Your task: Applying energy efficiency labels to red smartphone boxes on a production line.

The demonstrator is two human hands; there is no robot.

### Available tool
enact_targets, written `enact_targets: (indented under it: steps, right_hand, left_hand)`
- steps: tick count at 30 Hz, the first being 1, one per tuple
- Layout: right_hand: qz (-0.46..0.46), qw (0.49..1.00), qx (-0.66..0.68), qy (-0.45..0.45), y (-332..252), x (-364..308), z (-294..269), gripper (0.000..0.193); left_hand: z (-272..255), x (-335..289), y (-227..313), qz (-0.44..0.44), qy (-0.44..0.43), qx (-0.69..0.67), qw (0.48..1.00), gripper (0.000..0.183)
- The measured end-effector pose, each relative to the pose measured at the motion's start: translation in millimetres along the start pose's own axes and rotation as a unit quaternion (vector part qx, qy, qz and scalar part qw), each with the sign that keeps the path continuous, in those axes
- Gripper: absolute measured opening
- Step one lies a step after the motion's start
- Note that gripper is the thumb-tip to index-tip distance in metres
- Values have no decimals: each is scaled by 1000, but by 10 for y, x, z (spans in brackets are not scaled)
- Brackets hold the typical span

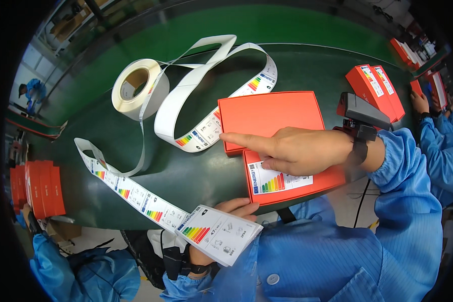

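Two red boxes lie in front of me on the dark green table. The near box (327, 187) carries a white energy label (275, 183) with coloured bars. The far box (272, 111) has a plain lid and sits against it. Across both reaches my right hand (299, 148), its index finger stretched left over the far box and its thumb on the label's upper edge; the other fingers are partly hidden. My left hand (236, 207) holds a stack of larger energy label sheets (220, 234), which covers its palm and thumb. Its fingertips touch the near box's left corner.
A label roll (158, 95) stands at the far left, its strip (136, 195) looping across the table. More red boxes are at right (375, 93) and left (45, 189). Co-workers in blue sit at both sides: a sleeve (440, 151) at right, another person (85, 267) at lower left.
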State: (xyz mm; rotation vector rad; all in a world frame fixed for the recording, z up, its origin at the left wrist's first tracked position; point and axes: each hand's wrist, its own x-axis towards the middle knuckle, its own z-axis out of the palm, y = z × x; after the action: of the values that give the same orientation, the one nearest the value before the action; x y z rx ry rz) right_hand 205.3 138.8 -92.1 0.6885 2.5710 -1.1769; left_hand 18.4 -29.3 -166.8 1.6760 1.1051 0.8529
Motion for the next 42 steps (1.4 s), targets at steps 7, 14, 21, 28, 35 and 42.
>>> enact_targets:
  steps: [7, 14, 21, 28, 35, 42]
  right_hand:
    - [-14, 999, 31, 40, 4, 14, 23, 60]
    - [2, 1000, 3, 29, 11, 19, 30, 63]
    - [-33, 998, -23, 58, 31, 28, 55, 63]
    - [-34, 997, -17, 61, 42, 45, 80, 65]
    - [-21, 998, -4, 62, 47, 43, 89, 63]
    - [-42, 957, -234, 166, -95, 21, 244, 62]
  left_hand:
    - [-39, 0, -41, -12, -57, -44, 997, 45]
    - [6, 21, 1, -29, 21, -89, 995, 13]
    - [-14, 10, -59, 6, -32, -71, 997, 40]
    - [1, 47, -78, 69, 3, -17, 997, 34]
    - [3, 101, -73, 96, 32, 63, 993, 24]
    - [19, 72, -16, 63, 45, 72, 994, 21]
